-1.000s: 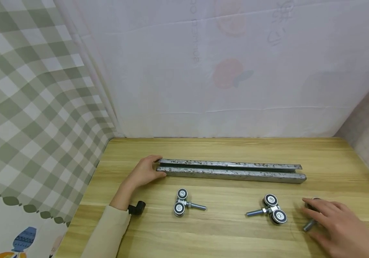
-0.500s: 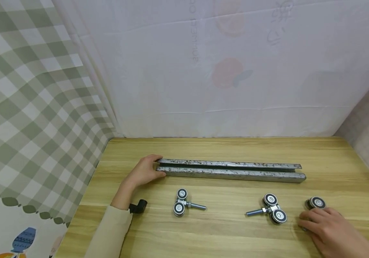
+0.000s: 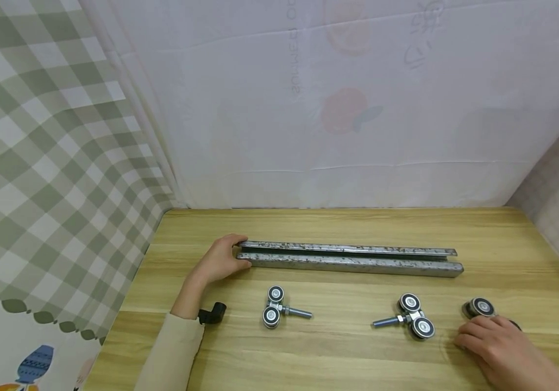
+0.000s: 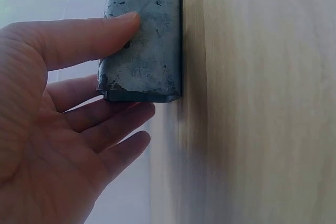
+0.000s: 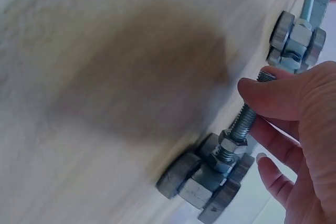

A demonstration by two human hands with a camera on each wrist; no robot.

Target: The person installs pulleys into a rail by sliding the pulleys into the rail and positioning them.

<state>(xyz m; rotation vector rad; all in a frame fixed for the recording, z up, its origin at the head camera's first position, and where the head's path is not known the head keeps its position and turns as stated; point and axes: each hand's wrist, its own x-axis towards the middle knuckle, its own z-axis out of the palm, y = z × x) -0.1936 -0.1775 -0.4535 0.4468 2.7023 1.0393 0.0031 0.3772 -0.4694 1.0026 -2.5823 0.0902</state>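
Observation:
A long metal channel rail (image 3: 352, 263) with worn, spotted edges lies across the table, slot facing up. My left hand (image 3: 220, 260) grips its left end, thumb on the near side; in the left wrist view the thumb presses the rail's face (image 4: 142, 51). At the right, my right hand (image 3: 496, 345) pinches the threaded bolt of a roller trolley (image 5: 210, 174) between thumb and fingers. Its wheels show beyond the fingers in the head view, while the bolt is hidden there. A second roller trolley (image 3: 416, 316) lies just left of that hand, bolt pointing left.
Another roller trolley (image 3: 273, 307) lies below the rail's left part, bolt pointing right. The wooden table (image 3: 338, 358) meets a white cloth (image 3: 279, 136) at the back and a checked cloth (image 3: 64, 136) at the left. A black fitting (image 3: 213, 313) shows at the left wrist.
My right hand has come down onto the trolley's bolt and curled its fingers round it, uncovering the wheels. The left hand stays on the rail's end.

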